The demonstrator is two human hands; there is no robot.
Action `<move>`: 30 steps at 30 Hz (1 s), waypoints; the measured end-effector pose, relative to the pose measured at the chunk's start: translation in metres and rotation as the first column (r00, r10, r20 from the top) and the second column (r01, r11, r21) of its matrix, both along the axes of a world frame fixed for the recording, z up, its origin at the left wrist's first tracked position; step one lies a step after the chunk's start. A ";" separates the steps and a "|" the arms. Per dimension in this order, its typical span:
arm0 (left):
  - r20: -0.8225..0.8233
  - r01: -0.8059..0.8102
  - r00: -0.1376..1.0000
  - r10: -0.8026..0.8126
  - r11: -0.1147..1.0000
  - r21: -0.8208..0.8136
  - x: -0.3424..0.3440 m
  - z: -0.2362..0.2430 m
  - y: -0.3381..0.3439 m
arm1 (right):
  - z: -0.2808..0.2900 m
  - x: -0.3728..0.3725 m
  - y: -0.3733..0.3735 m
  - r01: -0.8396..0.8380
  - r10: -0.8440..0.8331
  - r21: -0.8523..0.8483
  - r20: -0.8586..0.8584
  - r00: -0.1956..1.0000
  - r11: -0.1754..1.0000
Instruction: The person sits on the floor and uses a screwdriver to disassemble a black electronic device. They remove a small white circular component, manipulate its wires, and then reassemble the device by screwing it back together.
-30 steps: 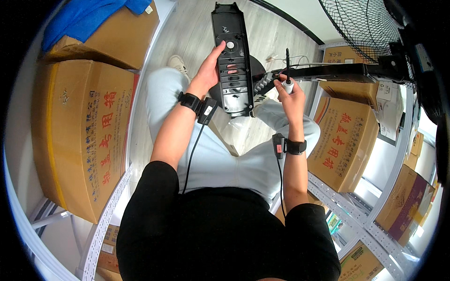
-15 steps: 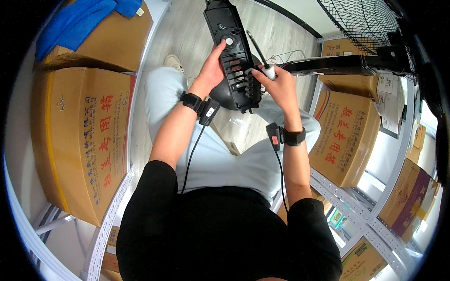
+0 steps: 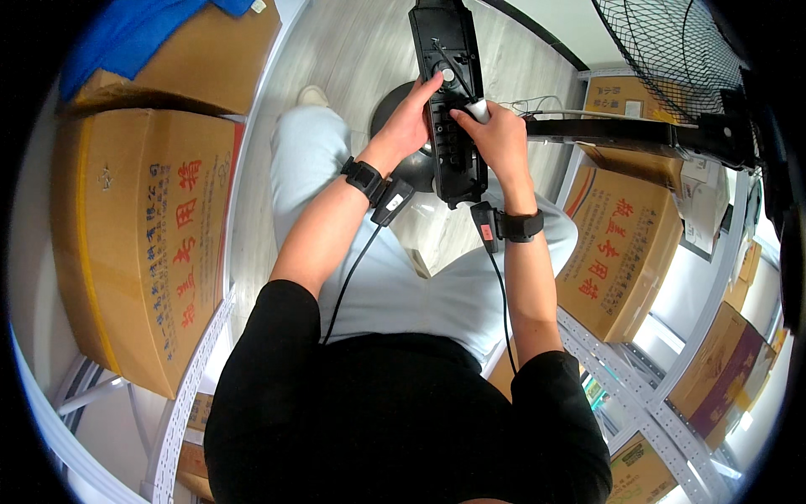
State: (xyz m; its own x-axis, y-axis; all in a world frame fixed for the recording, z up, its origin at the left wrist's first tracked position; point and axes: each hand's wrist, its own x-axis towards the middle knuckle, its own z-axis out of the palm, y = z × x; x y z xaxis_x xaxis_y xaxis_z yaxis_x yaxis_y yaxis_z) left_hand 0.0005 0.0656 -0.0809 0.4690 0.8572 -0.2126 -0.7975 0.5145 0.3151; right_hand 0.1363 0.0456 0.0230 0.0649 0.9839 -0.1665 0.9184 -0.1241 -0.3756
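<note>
A long black plastic housing point(image 3: 457, 172) stretches away from me above my knees, its ribbed inner side up. My left hand point(image 3: 409, 124) is closed on its left edge, thumb beside a pale round part point(image 3: 447, 76). My right hand point(image 3: 501, 139) grips the white handle of a screwdriver point(image 3: 478, 111) near the housing's right edge. The dark shaft slants across the housing toward the far left, its tip over the far part. Whether the tip touches a screw is too small to tell. Both wrists wear black straps with cabled modules.
Behind the housing is a round black base point(image 3: 388, 107) on the floor. At right, a black pole point(image 3: 604, 131) leads to a wire fan guard point(image 3: 663, 50), with thin wires point(image 3: 537, 102) nearby. Cardboard boxes point(image 3: 155, 252) line shelves on both sides; a blue cloth point(image 3: 126, 42) lies far left.
The housing and both hands have shifted right, and the housing stands straighter in view. The screwdriver, earlier beside the housing's right edge, now crosses over it.
</note>
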 end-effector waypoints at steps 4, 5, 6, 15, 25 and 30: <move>0.019 0.018 1.000 -0.018 1.000 0.007 -0.001 -0.003 0.000 | -0.001 -0.004 -0.008 -0.051 0.045 0.108 0.057 0.997 0.993; 0.023 0.013 1.000 -0.014 1.000 0.006 0.000 -0.003 0.001 | -0.001 -0.004 -0.013 -0.023 0.029 0.205 -0.026 0.999 0.979; 0.040 0.014 0.999 -0.014 1.000 -0.005 0.000 -0.003 0.002 | -0.001 -0.002 -0.020 0.014 0.020 0.296 -0.109 0.994 0.955; 0.046 -0.006 0.999 0.009 0.999 -0.048 0.002 -0.005 0.004 | -0.005 0.048 -0.083 0.333 -0.309 0.033 -0.298 0.903 0.942; -0.090 -0.060 0.994 0.057 0.998 -0.034 0.011 -0.004 -0.006 | -0.057 0.063 -0.085 0.174 -0.191 -0.079 -0.432 0.882 0.982; -0.258 -0.024 0.965 0.050 0.994 0.103 0.011 -0.005 -0.010 | -0.057 0.061 -0.085 0.217 -0.245 -0.114 -0.479 0.843 0.969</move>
